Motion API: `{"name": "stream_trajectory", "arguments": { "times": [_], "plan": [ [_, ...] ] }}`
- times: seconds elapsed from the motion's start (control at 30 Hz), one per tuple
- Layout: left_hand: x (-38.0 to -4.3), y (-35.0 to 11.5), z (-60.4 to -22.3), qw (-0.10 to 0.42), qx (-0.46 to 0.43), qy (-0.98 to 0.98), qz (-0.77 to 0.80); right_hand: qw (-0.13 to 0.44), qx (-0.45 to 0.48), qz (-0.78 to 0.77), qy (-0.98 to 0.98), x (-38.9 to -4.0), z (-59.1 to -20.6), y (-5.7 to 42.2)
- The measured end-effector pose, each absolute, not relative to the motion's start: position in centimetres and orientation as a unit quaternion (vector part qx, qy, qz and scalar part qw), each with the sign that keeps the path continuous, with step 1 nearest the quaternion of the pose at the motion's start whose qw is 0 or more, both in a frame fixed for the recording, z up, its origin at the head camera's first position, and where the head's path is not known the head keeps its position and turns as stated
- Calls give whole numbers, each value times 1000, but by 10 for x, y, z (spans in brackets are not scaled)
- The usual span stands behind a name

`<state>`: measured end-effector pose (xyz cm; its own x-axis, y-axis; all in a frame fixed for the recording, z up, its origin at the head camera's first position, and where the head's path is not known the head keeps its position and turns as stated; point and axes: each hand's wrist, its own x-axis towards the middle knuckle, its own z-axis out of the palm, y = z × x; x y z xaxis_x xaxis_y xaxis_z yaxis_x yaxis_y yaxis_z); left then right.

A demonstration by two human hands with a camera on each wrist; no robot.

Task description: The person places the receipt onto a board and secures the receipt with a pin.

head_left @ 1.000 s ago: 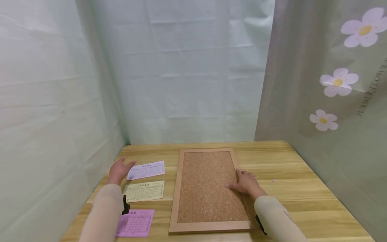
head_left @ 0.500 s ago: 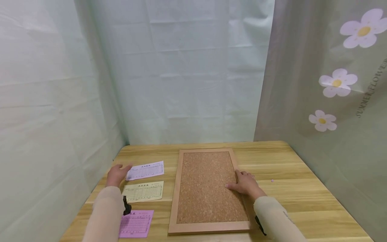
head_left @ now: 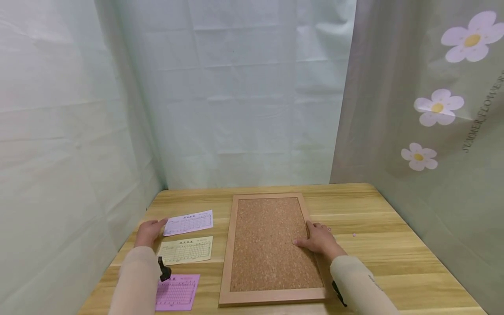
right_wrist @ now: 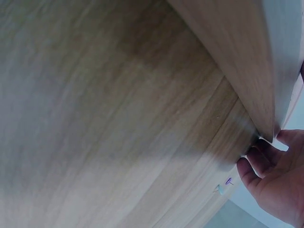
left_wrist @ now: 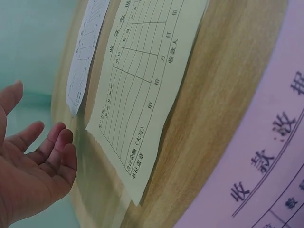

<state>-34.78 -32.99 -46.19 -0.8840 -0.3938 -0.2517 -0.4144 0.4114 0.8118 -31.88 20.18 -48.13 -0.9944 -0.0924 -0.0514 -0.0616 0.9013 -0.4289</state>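
Note:
A framed cork board lies flat on the table. My right hand grips its right edge, with the thumb over the cork and the other fingers along the outer side of the frame. Left of the board, three printed receipt slips lie in a column: a pale lavender slip farthest away, a yellow slip in the middle and a pink slip nearest. My left hand is at the left end of the lavender slip. In the left wrist view its fingers are loosely bent with nothing between them.
Right of the board a small pink push pin lies on the wooden table. The right wrist view shows a purple push pin and a teal push pin beyond the fingers. Curtains enclose the table's back and sides.
My left hand has come down and slightly back toward the lavender slip's left end, its fingers less spread. My right hand has stayed on the board's edge.

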Motion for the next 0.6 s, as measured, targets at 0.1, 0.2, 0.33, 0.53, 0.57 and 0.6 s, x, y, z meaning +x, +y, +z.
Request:
{"name": "stream_trajectory", "arguments": {
  "times": [0.1, 0.2, 0.33, 0.53, 0.57, 0.6],
  "plan": [
    [-348, -332, -465, 11, -245, 836, 492, 34, -40, -219, 974, -320, -482, 202],
    [-347, -334, -469, 7, -260, 832, 489, 34, -39, -222, 974, -321, -482, 201],
    [-345, -336, -473, 2, -284, 826, 487, 35, -37, -225, 973, -322, -484, 201],
    [-343, -342, -479, -1, -273, 823, 498, 32, -36, -221, 974, -323, -487, 203],
    [-343, -343, -480, 1, -270, 825, 496, 31, -36, -220, 974, -322, -487, 203],
    [-343, -344, -480, 2, -267, 826, 496, 31, -37, -220, 974, -322, -487, 203]
  ]
}}
